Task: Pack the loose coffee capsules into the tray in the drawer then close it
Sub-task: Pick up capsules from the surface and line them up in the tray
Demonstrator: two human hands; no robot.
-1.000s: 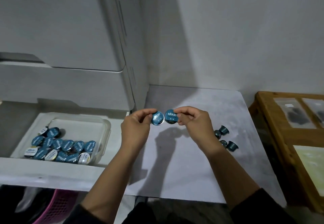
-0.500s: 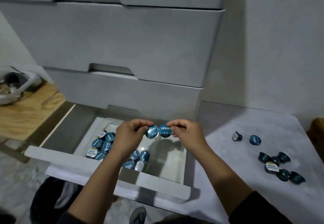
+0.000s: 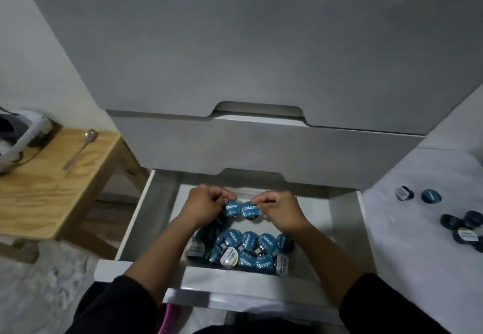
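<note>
Matt white drawer [image 3: 136,229], glossy foil-topped capsules [image 3: 248,242], grainy wooden side table [image 3: 52,184], shiny metal spoon [image 3: 79,148].

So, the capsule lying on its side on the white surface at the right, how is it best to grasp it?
Probably pinch the tipped capsule across its round body from above, thumb and finger on opposite curved sides. Its foil lid faces sideways, not up, and the neighbouring blue capsule stands apart, leaving room.

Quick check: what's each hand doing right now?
Left hand: closed on a capsule.
Right hand: closed on another capsule.
</note>
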